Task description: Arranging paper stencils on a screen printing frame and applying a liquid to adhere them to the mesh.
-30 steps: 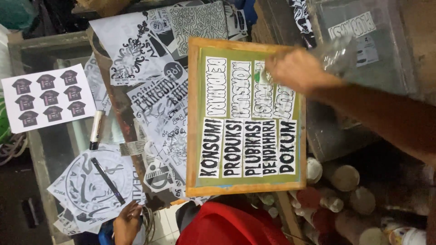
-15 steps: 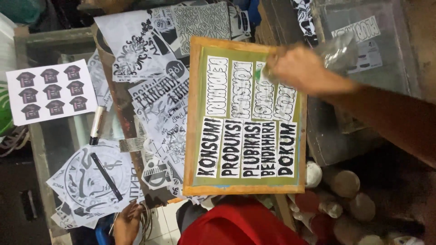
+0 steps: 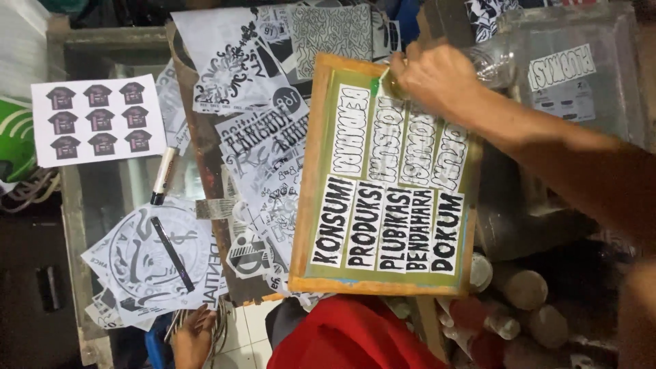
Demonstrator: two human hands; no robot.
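A wooden screen-printing frame [image 3: 307, 205] with a green mesh and black-and-white lettering lies over a pile of printed stencil sheets [image 3: 260, 143]. My right hand [image 3: 434, 78] rests at the frame's top edge, shut on a clear plastic bottle [image 3: 492, 65] whose mouth points at the mesh. My arm comes in from the right. My left hand is out of view; only a blurred forearm [image 3: 639, 314] shows at the right edge.
A white sheet with small dark shirt pictures [image 3: 99, 119] lies at the left, a marker [image 3: 164, 176] and a black stick [image 3: 172, 253] below it. Another screen [image 3: 581, 102] sits top right. Several pots [image 3: 523, 287] stand bottom right. Another person's hand [image 3: 195, 338] and red cloth [image 3: 342, 338] are at the bottom.
My right hand has carried the bottle left along the frame's top edge, toward its corner. The frame and the sheets lie as before.
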